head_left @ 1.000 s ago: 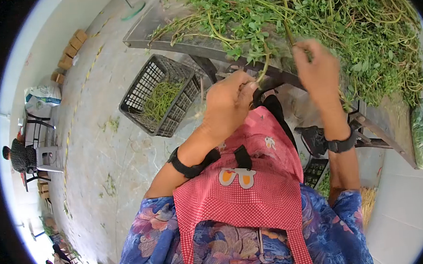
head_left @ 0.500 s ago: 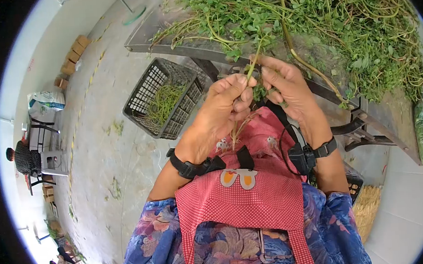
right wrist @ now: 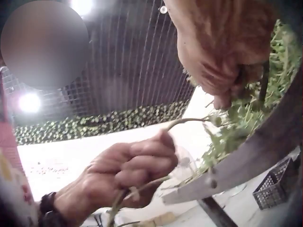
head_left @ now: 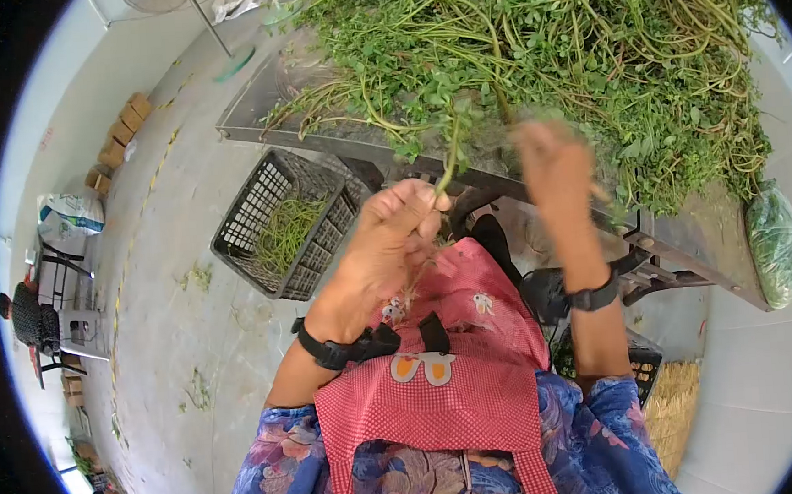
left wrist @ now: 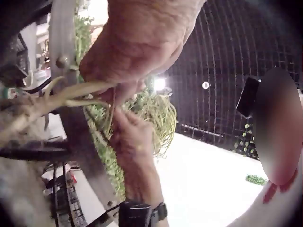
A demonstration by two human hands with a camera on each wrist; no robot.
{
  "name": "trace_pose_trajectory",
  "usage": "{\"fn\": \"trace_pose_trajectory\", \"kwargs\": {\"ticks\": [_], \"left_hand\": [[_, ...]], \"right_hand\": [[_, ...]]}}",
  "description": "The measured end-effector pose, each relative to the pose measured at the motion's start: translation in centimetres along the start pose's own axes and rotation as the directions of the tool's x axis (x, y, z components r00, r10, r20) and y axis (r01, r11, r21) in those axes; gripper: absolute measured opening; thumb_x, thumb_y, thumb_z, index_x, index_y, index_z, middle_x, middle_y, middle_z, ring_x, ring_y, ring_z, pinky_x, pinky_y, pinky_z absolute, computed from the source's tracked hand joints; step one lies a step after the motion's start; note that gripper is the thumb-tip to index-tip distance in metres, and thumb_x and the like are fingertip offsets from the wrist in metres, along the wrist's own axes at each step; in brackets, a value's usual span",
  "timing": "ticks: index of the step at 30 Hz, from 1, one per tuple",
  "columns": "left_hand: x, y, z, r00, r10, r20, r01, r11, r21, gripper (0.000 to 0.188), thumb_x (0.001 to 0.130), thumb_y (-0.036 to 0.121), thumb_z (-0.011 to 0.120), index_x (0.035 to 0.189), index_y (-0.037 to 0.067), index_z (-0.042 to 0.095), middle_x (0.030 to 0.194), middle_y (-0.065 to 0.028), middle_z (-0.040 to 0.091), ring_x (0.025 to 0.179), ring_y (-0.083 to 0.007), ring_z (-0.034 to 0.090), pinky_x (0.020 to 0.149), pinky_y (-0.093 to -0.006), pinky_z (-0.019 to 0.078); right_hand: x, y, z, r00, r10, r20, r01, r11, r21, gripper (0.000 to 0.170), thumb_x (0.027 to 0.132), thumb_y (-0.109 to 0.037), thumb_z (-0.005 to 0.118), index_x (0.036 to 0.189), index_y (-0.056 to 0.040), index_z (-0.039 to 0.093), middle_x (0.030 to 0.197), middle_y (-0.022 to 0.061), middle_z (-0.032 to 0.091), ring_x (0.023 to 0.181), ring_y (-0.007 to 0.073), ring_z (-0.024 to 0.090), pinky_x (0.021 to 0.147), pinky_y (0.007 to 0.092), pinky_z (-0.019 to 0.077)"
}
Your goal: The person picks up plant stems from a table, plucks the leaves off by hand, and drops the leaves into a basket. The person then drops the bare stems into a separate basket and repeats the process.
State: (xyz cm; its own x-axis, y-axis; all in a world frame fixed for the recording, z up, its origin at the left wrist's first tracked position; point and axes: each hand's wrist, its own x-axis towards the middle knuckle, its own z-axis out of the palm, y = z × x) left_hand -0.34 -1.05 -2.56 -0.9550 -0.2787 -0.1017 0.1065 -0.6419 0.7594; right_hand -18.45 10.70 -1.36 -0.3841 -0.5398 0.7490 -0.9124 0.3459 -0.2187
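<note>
My left hand point(head_left: 382, 243) pinches a green plant stem point(head_left: 450, 159) between thumb and fingertips, above my lap. The stem's leafy top points toward the table; in the left wrist view its pale, branching lower end point(left wrist: 71, 92) sticks out past the hand. My right hand point(head_left: 558, 171), blurred by motion, is over the table's near edge, beside the heap of leafy greens point(head_left: 623, 75). In the right wrist view its fingers point(right wrist: 222, 85) are curled close to leaves and a dark stem; I cannot tell whether they grip it.
A black plastic crate point(head_left: 310, 269) holding trimmed stems stands on the floor at the left, below the metal table point(head_left: 249, 119). A bagged green bundle point(head_left: 775, 243) lies at the table's right end. Another dark crate point(head_left: 645, 363) is by my right side. Plant scraps point(head_left: 199, 389) lie on the floor.
Both hands met around the stem half a second ago. Since then my right hand has moved away toward the heap, while my left hand keeps the stem and has shifted slightly left and down.
</note>
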Motion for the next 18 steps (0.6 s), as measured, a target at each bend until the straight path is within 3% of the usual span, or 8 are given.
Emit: {"fn": "trace_pose_trajectory", "kwargs": {"ticks": [1,2,3,4,5,6,11,18], "left_hand": [[-0.3,0.7,-0.2,1.000,0.009,-0.020,-0.010,1.000,-0.020,0.017,0.093,0.020,0.051,0.089,0.004,0.055,0.061,0.0046,0.041,0.047,-0.0029,0.032,0.038,-0.0170,0.0238],[-0.4,1.1,-0.5,0.999,0.016,-0.047,-0.018,0.999,-0.040,0.017,0.093,0.019,0.050,0.090,0.003,0.055,0.061,0.0042,0.040,0.048,-0.0032,0.032,0.038,-0.0172,0.0243],[-0.2,1.2,-0.9,0.998,0.006,-0.063,-0.008,0.999,-0.040,0.017,0.093,0.019,0.050,0.090,0.003,0.055,0.061,0.0042,0.040,0.048,-0.0032,0.032,0.038,-0.0172,0.0243],[0.2,1.3,-1.4,1.000,-0.003,-0.020,0.000,0.985,-0.170,0.017,0.094,0.018,0.049,0.091,0.002,0.054,0.061,0.0034,0.040,0.048,-0.0038,0.033,0.038,-0.0175,0.0246],[0.6,1.4,-1.8,1.000,0.001,0.029,0.007,0.956,-0.295,0.017,0.094,0.017,0.047,0.092,0.001,0.053,0.062,0.0025,0.040,0.049,-0.0044,0.033,0.037,-0.0178,0.0249],[0.8,1.3,-1.7,0.998,0.007,0.064,0.019,0.921,-0.389,0.016,0.095,0.015,0.046,0.093,0.000,0.052,0.064,0.0005,0.041,0.049,-0.0058,0.034,0.037,-0.0183,0.0257],[1.2,1.1,-1.7,0.997,-0.015,0.076,0.049,0.880,-0.472,0.017,0.093,0.016,0.049,0.092,0.000,0.055,0.063,0.0011,0.041,0.047,-0.0053,0.033,0.036,-0.0178,0.0256],[1.0,0.8,-2.1,0.997,0.004,0.077,0.028,0.911,-0.411,0.018,0.094,0.017,0.048,0.092,0.000,0.054,0.061,0.0012,0.039,0.047,-0.0058,0.033,0.036,-0.0181,0.0252]], "right_hand": [[0.4,1.2,-0.8,0.977,0.212,0.027,-0.212,0.950,0.229,0.010,0.079,-0.013,0.063,0.081,-0.0028,0.062,0.070,0.0076,0.057,0.058,0.0234,0.054,0.054,0.0355,0.0427],[1.1,1.7,-2.1,0.909,0.403,0.107,-0.407,0.802,0.437,0.012,0.082,-0.014,0.063,0.080,-0.0023,0.061,0.069,0.0045,0.056,0.053,0.0172,0.051,0.050,0.0314,0.0414],[1.4,1.4,-3.2,0.904,0.411,0.123,-0.420,0.793,0.441,0.012,0.082,-0.014,0.063,0.080,-0.0023,0.061,0.069,0.0045,0.056,0.053,0.0172,0.051,0.050,0.0314,0.0414],[1.7,1.0,-4.3,0.830,0.442,0.341,-0.529,0.427,0.734,0.015,0.085,-0.017,0.061,0.082,-0.0025,0.060,0.069,0.0026,0.054,0.053,0.0116,0.047,0.047,0.0266,0.0379],[1.8,0.7,-4.9,0.763,0.363,0.534,-0.560,-0.042,0.828,0.017,0.088,-0.019,0.059,0.084,-0.0026,0.059,0.070,0.0006,0.053,0.053,0.0061,0.043,0.045,0.0218,0.0345],[1.5,-0.2,-4.7,0.762,0.313,0.567,-0.557,-0.132,0.820,0.019,0.090,-0.022,0.057,0.088,-0.0026,0.057,0.071,0.0014,0.053,0.051,0.0032,0.040,0.043,0.0172,0.0295],[-0.7,-1.9,-2.4,0.649,0.202,0.733,-0.681,-0.275,0.679,0.019,0.089,-0.021,0.060,0.090,-0.0021,0.056,0.070,0.0027,0.054,0.046,0.0037,0.042,0.041,0.0154,0.0297],[-1.1,-2.6,-1.0,0.627,0.256,0.736,-0.728,-0.144,0.671,0.017,0.087,-0.016,0.061,0.097,-0.0030,0.058,0.070,-0.0018,0.053,0.044,0.0011,0.038,0.038,0.0154,0.0282]]}}
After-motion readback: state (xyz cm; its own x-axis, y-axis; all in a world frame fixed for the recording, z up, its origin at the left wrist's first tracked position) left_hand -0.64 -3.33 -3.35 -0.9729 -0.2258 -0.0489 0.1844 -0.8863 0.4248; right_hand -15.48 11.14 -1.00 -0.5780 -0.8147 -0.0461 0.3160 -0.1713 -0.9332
